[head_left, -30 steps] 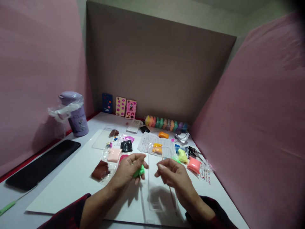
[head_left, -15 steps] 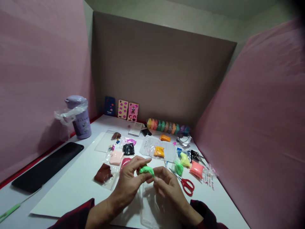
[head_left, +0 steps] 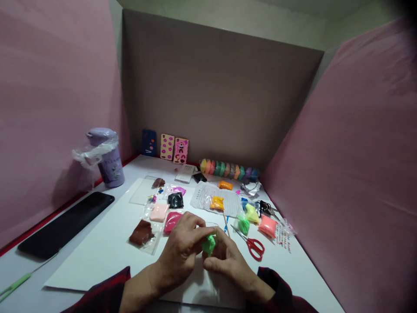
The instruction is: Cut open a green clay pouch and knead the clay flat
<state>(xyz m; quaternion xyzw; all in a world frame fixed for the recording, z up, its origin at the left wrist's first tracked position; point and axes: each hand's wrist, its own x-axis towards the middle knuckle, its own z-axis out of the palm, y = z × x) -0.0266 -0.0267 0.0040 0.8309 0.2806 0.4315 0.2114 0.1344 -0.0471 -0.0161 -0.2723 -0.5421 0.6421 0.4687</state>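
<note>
Work in hand: both hands pressed a small lump of green clay [head_left: 208,244] between their fingertips, low in the middle of the view.
Done so far: the green clay was out of any bag and lay bare in the fingers. It looked like a rough lump, with no clear form that I could tell.
Left, as I judge: the lump was not yet shaped and not yet set down anywhere. The brown packet [head_left: 140,232], the pink packet [head_left: 171,221], the orange packet [head_left: 217,202] and the green packet [head_left: 243,224] lay untouched on the white sheet [head_left: 97,256].
Left hand [head_left: 182,248]: it came in from the lower left, knuckles up, fingers bent. Thumb and first fingers pinched the lump from its left side.
Right hand [head_left: 224,261]: it came from the lower right, curled, and gripped the same lump from below and from the right. Its fingertips touched those of the left hand.
Place of the clay: above the near edge of the white sheet, held in the air, not touching the table as far as I could see.
Nearby: red scissors [head_left: 252,245] lay just to the right of the hands. A purple cup [head_left: 109,161] stood well apart at the left.
</note>
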